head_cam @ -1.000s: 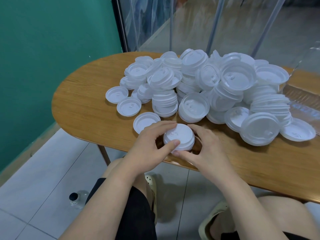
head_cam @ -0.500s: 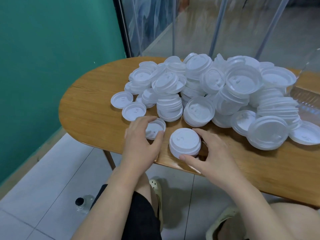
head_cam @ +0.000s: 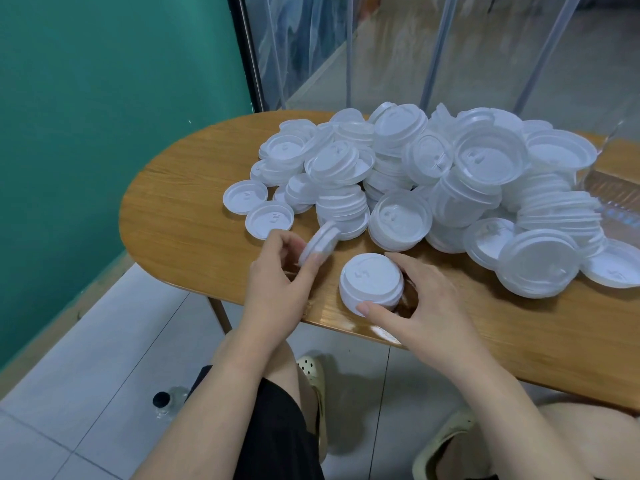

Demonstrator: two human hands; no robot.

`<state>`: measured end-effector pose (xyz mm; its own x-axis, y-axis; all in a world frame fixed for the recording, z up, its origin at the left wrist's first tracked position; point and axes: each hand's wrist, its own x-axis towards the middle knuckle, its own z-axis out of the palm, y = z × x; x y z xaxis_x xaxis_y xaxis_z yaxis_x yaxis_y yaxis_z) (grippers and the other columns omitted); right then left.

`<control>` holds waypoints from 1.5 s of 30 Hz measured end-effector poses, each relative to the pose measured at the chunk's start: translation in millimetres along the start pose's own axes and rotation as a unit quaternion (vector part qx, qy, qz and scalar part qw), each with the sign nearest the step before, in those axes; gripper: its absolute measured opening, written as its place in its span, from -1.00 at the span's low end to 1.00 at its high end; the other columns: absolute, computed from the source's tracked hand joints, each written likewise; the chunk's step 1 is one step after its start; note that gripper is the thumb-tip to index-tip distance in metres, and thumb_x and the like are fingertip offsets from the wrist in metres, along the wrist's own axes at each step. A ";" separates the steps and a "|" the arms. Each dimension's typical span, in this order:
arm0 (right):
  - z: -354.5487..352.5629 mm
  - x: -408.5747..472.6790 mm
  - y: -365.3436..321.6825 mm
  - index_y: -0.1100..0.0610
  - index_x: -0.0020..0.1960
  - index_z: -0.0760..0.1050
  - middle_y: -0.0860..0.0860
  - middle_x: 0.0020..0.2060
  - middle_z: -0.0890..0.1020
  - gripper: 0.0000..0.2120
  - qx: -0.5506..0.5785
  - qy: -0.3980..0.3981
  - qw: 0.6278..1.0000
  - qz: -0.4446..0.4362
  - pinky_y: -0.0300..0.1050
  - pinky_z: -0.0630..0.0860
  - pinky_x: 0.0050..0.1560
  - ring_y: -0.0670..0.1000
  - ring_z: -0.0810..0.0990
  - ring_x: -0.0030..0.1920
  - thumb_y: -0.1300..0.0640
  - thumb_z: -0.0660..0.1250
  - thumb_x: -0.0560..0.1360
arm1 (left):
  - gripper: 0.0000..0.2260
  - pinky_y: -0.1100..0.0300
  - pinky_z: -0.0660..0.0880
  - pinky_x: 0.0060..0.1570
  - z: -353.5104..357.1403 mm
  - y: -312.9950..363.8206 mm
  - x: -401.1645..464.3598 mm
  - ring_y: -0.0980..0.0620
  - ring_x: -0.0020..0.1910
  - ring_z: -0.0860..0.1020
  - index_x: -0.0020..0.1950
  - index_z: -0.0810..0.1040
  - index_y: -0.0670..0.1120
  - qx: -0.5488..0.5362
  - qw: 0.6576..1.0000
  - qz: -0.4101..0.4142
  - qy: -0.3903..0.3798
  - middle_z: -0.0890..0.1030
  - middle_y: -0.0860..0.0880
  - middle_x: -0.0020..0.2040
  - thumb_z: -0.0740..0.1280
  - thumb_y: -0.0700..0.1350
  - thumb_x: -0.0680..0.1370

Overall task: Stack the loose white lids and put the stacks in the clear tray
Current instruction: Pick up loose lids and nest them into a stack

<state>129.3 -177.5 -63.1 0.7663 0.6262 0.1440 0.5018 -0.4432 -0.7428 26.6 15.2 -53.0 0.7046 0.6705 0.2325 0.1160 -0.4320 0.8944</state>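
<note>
A big heap of loose white lids (head_cam: 433, 174) covers the far half of the wooden table (head_cam: 180, 209). Near the front edge stands a short stack of white lids (head_cam: 371, 282). My right hand (head_cam: 426, 299) curls round this stack, thumb at its front and fingers behind it. My left hand (head_cam: 280, 271) pinches a single white lid (head_cam: 320, 241), tilted on edge just left of the stack. The clear tray (head_cam: 609, 188) shows at the right edge, mostly hidden behind the heap.
Two single lids (head_cam: 245, 196) lie flat at the heap's left side. A green wall stands to the left and a glass partition behind the table. Under the table are my knees, pale clogs (head_cam: 313, 372) and a small bottle (head_cam: 164, 403) on the tiled floor.
My left hand left the stack, reached to a lone lid lying left of it and lifted it on edge. My right hand stays on the stack. The camera shifted a little.
</note>
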 end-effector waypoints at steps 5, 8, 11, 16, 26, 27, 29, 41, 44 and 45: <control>-2.7 -1.0 -3.1 -0.48 0.11 0.32 -0.49 0.06 0.44 -0.50 0.002 -0.005 1.000 0.001 -0.24 0.32 0.15 -0.47 0.35 0.18 -0.28 0.54 0.33 | -0.66 0.30 0.49 -0.11 5.9 1.4 -0.6 0.12 -0.21 0.58 0.25 0.32 0.18 -0.053 0.998 0.006 0.018 0.61 0.06 -0.18 0.39 -0.12 0.63; -2.6 -0.9 -3.0 -0.47 0.12 0.32 -0.50 0.06 0.41 -0.50 0.004 -0.009 1.000 0.002 -0.30 0.31 0.13 -0.49 0.34 0.17 -0.26 0.55 0.34 | -0.66 0.13 0.51 -0.15 6.1 -2.3 2.6 -0.05 -0.23 0.58 0.32 0.28 0.16 -0.031 0.997 -0.009 0.071 0.59 -0.06 -0.18 0.32 -0.13 0.66; -1.7 -0.4 -2.0 -0.43 0.20 0.32 -0.50 0.07 0.41 -0.44 0.003 -0.008 1.000 0.003 -0.36 0.29 0.12 -0.43 0.37 0.17 -0.28 0.55 0.33 | -0.80 0.25 0.36 -0.22 4.1 -6.9 7.6 0.11 -0.28 0.51 0.22 0.36 0.08 0.043 0.993 -0.049 0.095 0.58 -0.02 -0.28 0.30 -0.10 0.66; -1.4 0.4 2.5 -0.38 0.29 0.33 -0.50 0.08 0.39 -0.37 -0.002 -0.006 1.000 0.002 -0.29 0.30 0.16 -0.30 0.34 0.15 -0.27 0.56 0.33 | -0.82 0.01 0.42 -0.17 0.1 -11.5 7.8 0.02 -0.27 0.52 0.23 0.46 -0.08 0.208 0.975 -0.059 0.058 0.52 0.04 -0.37 0.23 -0.04 0.67; -10.9 -3.0 12.9 -0.19 0.49 0.41 -0.26 0.30 0.52 -0.22 0.002 -0.008 1.000 0.024 -0.23 0.38 0.29 -0.22 0.42 0.32 -0.23 0.60 0.32 | -0.37 0.02 0.42 0.30 -2.7 -10.3 12.0 0.05 0.21 0.47 0.40 0.50 0.11 0.264 0.963 -0.016 -0.039 0.45 0.09 0.17 0.43 0.38 0.43; -10.5 -4.2 11.9 -0.18 0.49 0.41 -0.25 0.30 0.52 -0.21 0.002 -0.005 1.000 0.024 -0.18 0.40 0.32 -0.21 0.43 0.33 -0.24 0.60 0.33 | -0.37 0.00 0.43 0.30 -2.7 -10.7 12.6 0.04 0.21 0.47 0.39 0.51 0.10 0.255 0.966 -0.016 -0.037 0.44 0.09 0.15 0.45 0.37 0.42; -11.4 -6.0 11.2 -0.17 0.49 0.41 -0.25 0.30 0.52 -0.21 0.006 -0.005 1.000 0.026 -0.19 0.39 0.32 -0.21 0.43 0.33 -0.23 0.60 0.33 | -0.39 -0.04 0.43 0.33 -4.0 -11.3 12.5 0.05 0.24 0.45 0.35 0.51 0.07 0.224 0.973 -0.019 -0.044 0.44 0.10 0.17 0.50 0.32 0.41; -20.6 -7.9 13.7 -0.08 0.56 0.35 -0.28 0.27 0.47 -0.09 0.019 -0.020 0.999 0.026 -0.44 0.28 0.22 -0.28 0.41 0.29 -0.15 0.65 0.29 | -0.50 0.33 0.40 0.27 11.7 14.2 -9.5 0.23 0.31 0.48 0.37 0.53 0.07 0.078 0.982 0.087 -0.149 0.56 0.24 0.25 0.53 0.15 0.48; -19.7 -7.0 15.8 -0.10 0.56 0.33 -0.26 0.30 0.51 -0.05 0.032 -0.023 0.999 0.025 -0.31 0.36 0.26 -0.22 0.46 0.32 -0.15 0.65 0.27 | -0.48 0.40 0.39 0.26 20.9 16.6 -10.0 0.25 0.32 0.48 0.40 0.54 0.04 0.080 0.973 0.104 -0.191 0.56 0.23 0.27 0.54 0.11 0.49; -19.5 -6.4 17.0 -0.10 0.56 0.32 -0.24 0.32 0.52 -0.05 0.036 -0.026 0.999 0.025 -0.35 0.36 0.24 -0.23 0.47 0.32 -0.15 0.66 0.27 | -0.47 0.41 0.38 0.26 22.5 16.7 -9.8 0.25 0.32 0.48 0.41 0.54 0.03 0.077 0.971 0.106 -0.198 0.56 0.22 0.27 0.54 0.10 0.48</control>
<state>140.7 -201.6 -63.9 0.7676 0.6367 0.0729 0.4314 -0.4292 -0.7935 37.5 -12.2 -49.0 0.9345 0.2846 0.2135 0.0196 -0.6404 0.7678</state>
